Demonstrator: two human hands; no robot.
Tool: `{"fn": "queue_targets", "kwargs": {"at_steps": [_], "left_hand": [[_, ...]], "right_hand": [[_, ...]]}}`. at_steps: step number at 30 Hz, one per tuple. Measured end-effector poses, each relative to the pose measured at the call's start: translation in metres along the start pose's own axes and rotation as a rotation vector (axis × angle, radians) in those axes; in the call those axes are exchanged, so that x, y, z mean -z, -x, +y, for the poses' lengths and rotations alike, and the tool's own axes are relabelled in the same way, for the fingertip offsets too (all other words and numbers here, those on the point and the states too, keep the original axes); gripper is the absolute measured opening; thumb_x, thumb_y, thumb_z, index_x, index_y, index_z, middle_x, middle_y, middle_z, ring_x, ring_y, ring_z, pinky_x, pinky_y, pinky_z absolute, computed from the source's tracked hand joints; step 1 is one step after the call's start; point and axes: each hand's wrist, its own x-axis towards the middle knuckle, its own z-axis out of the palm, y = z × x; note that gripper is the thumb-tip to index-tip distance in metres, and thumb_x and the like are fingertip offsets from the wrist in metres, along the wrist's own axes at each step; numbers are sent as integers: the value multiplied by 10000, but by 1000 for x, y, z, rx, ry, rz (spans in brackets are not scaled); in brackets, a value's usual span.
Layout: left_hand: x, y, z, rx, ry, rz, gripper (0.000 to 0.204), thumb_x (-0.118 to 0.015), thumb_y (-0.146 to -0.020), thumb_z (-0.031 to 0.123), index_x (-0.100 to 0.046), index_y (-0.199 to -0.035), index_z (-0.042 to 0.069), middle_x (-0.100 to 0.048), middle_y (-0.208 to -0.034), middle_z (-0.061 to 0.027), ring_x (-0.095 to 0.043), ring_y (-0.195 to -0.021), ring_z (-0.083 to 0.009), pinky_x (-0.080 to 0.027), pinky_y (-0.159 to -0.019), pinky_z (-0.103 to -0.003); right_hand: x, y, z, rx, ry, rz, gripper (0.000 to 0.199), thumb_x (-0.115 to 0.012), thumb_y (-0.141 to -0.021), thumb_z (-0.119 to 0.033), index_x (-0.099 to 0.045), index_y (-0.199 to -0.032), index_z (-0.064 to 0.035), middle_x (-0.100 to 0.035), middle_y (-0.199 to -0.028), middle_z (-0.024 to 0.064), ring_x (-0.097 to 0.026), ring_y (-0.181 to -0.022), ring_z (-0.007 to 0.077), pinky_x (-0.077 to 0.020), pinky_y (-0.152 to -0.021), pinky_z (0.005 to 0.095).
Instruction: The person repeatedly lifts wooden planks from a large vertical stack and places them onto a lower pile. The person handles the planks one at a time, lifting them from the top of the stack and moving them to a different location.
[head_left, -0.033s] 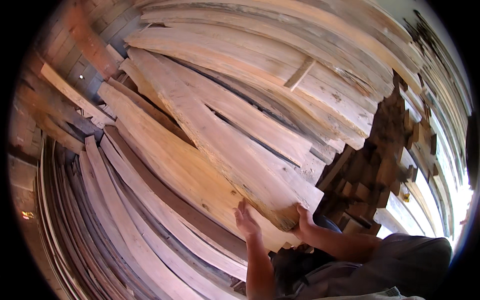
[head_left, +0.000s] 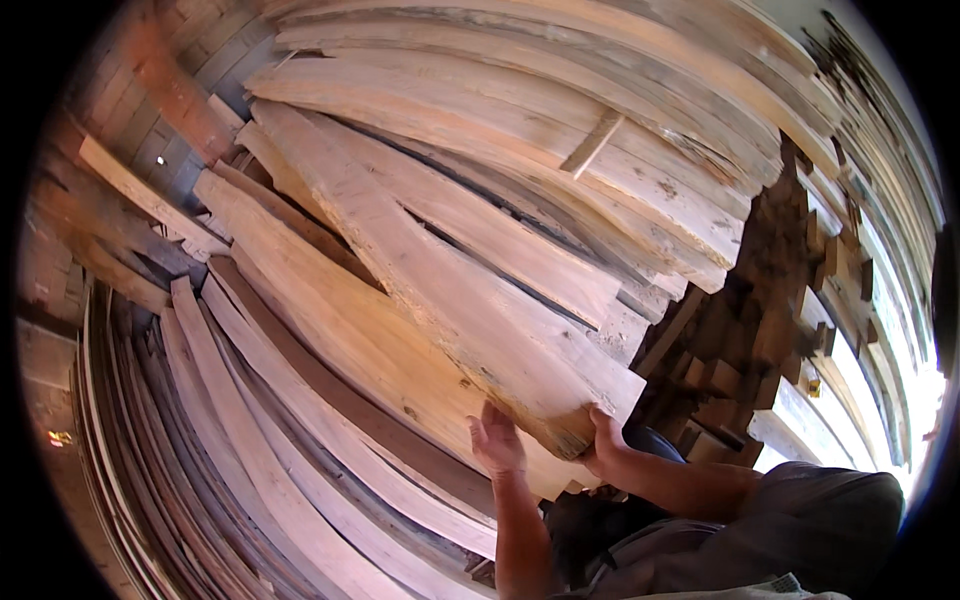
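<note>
A long, wide wooden plank (head_left: 425,295) with a rough, bark-like edge lies slantwise across other boards, its near end toward me. My right hand (head_left: 603,445) is closed around the right corner of that near end, thumb on the upper face and the other fingers hidden. At the plank's left edge is my left hand (head_left: 497,442), its fingers stretched out and thumb apart. Its fingertips touch the rough edge or reach just beneath it; I cannot tell which. A yellowish board (head_left: 330,300) lies under the plank, to its left.
Stacked boards (head_left: 480,110) rise at the far side, with a short wooden strip (head_left: 598,143) across them. Narrow boards (head_left: 250,430) stand in rows on the left. Cut timber blocks (head_left: 765,340) fill a dark gap on the right. A brick wall (head_left: 215,45) is at the back left.
My left hand has shifted slightly right, closer against the plank's rough edge. My right hand keeps its grip on the near corner. The view has moved very slightly.
</note>
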Motion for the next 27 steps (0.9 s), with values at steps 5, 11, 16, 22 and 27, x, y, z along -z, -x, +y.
{"fn": "queue_targets", "kwargs": {"at_steps": [5, 11, 16, 22, 27], "left_hand": [[-50, 7, -37, 162, -74, -55, 635, -698, -822, 324, -496, -1311, -25, -587, -1202, -126, -568, -1081, -291, -458, -958, -442], [-159, -6, -100, 117, -12, 119, 536, -791, -765, 158, -553, -1204, -36, -627, -1078, -138, -629, -900, -283, -524, -822, -433], [-126, 0, -80, 132, -139, 56, 515, -731, -810, 176, -544, -1238, -39, -616, -1122, -139, -613, -991, -287, -499, -887, -444], [-71, 47, 18, 193, -122, 118, 501, -724, -762, 117, -567, -1198, -74, -638, -1106, -162, -635, -956, -292, -512, -899, -415], [-19, 93, 135, 102, -342, 33, 679, -684, -755, 215, -479, -1357, -22, -590, -1278, -146, -561, -1182, -309, -431, -1044, -431]], "right_hand": [[2, 19, -25, 56, -24, -107, 486, -438, -998, -410, -433, -1384, -115, -481, -1399, 122, -508, -1258, 335, -446, -992, 592], [42, 12, -150, 150, 158, -165, 452, -462, -990, -346, -525, -1310, -33, -596, -1252, 146, -589, -1143, 309, -510, -900, 477], [24, 19, -111, 157, 123, -114, 425, -457, -1001, -353, -541, -1292, -54, -606, -1242, 116, -614, -1086, 284, -531, -813, 430], [5, 62, -12, -3, 158, -287, 443, -470, -974, -277, -473, -1346, -37, -581, -1292, 155, -586, -1150, 321, -507, -915, 439], [-24, 94, 63, -243, 138, -591, 480, -598, -898, -157, -469, -1337, -12, -564, -1291, 162, -558, -1172, 309, -454, -977, 476]]}}
